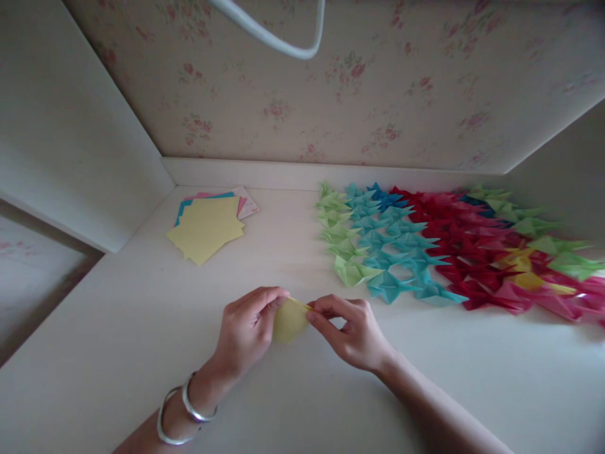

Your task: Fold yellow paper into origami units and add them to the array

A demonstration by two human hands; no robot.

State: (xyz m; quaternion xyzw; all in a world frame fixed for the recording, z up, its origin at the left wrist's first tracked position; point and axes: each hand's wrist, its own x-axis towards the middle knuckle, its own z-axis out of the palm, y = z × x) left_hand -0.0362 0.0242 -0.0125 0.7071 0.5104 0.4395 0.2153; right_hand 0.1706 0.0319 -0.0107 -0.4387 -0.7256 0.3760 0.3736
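Observation:
A small piece of folded yellow paper [289, 323] is held between my two hands, low over the white table. My left hand [248, 325] grips its left side, thumb and fingers closed on the upper left edge. At the upper right corner, my right hand [348, 331] pinches the paper between thumb and forefinger. Part of the sheet is hidden behind the left fingers. Silver bangles circle my left wrist.
A fanned stack of paper sheets [208, 227], yellow on top, lies at the back left. Rows of folded paper cranes [454, 246] in green, teal, red, pink and yellow cover the right side. A white cable [283, 47] hangs before the floral wall.

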